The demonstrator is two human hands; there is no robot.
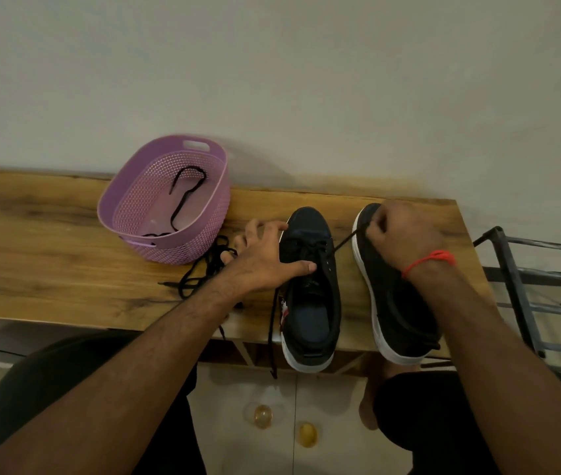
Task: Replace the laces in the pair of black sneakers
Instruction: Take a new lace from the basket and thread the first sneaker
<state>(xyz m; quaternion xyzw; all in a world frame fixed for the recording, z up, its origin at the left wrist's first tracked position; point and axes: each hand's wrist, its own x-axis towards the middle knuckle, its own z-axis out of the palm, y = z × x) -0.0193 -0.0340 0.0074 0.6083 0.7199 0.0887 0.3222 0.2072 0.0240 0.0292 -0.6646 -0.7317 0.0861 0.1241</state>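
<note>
Two black sneakers with white soles stand side by side on the wooden table. My left hand (265, 257) rests on the left sneaker (310, 303), fingers spread along its left side and thumb across the eyelets. My right hand (399, 234) pinches a black lace (339, 246) that runs taut from the left sneaker's eyelets toward the toe of the right sneaker (399, 313). The lace's other end (272, 337) hangs over the table's front edge. A loose black lace (200, 272) lies in a tangle left of my left hand.
A purple woven plastic basket (135, 197) stands at the back left of the table (49, 255) with another black lace (183, 197) inside. A dark metal rack (529, 293) stands right of the table. The wall lies just behind.
</note>
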